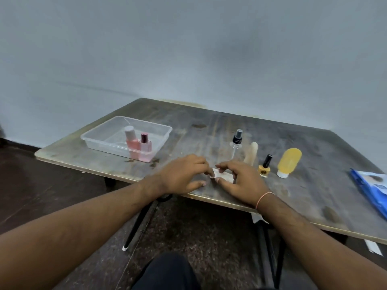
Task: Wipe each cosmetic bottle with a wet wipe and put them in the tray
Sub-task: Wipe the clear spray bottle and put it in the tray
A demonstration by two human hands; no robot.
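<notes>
- Grey wall fills the upper half of the frame; below it a worn dark table [209,130] runs across the middle.
- Near the table's front edge, at centre frame, lies a small folded white wipe [223,176].
- On its left side the left hand [184,174] pinches the wipe's corner with curled fingertips; the other fingers rest on the table.
- On its right side the right hand [240,181] grips the wipe between thumb and curled fingers; a pink thread band [264,198] circles that wrist.
- Just beyond the hands stand a clear spray bottle [236,145] with a black top and a pale beige tube [252,153].
- Right of these stand a small yellow nail polish bottle [265,167] with a black cap and a yellow squeeze bottle [289,162] resting on its white cap.
- At centre left a clear plastic tray [100,135] holds a pink bottle [132,143] with a grey cap and, touching it, a light pink nail polish [145,147] with a dark red cap, both upright.
- At the right edge of the frame lies a blue wipe packet [372,189].
</notes>
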